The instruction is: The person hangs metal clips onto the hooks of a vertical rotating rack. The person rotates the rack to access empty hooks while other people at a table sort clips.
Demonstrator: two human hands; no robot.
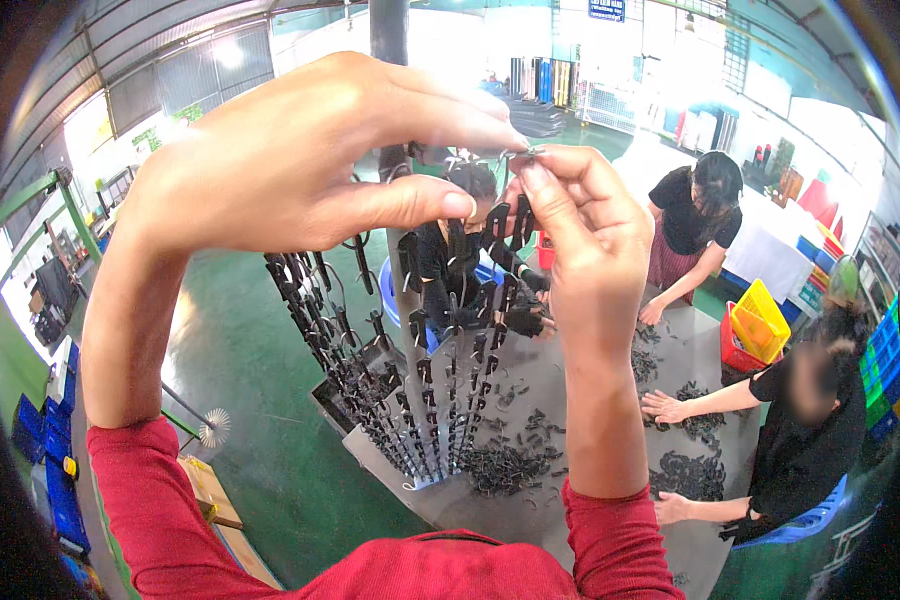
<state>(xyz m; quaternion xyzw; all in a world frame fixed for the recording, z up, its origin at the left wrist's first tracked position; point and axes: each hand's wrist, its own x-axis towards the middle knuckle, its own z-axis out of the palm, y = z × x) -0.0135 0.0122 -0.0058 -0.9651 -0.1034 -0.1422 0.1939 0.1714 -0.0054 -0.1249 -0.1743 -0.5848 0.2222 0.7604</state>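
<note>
Both of my hands are raised close to the camera, red sleeves below them. My left hand (290,160) pinches something small between thumb and forefinger near the top of a hanging rack of small black parts (430,400). My right hand (580,230) pinches the same spot from the right, fingertips meeting the left hand's at a thin metal hook (523,152). Several strings of black clip-like parts hang down from there toward the grey table (570,400). What exactly sits between the fingertips is too small to tell.
Piles of small black parts (505,465) lie on the grey table. Other people work around it: one at the far side (695,215), one at the right (810,420), one behind the rack. Red and yellow crates (755,325) stand at the right, blue crates (55,470) at the left, on a green floor.
</note>
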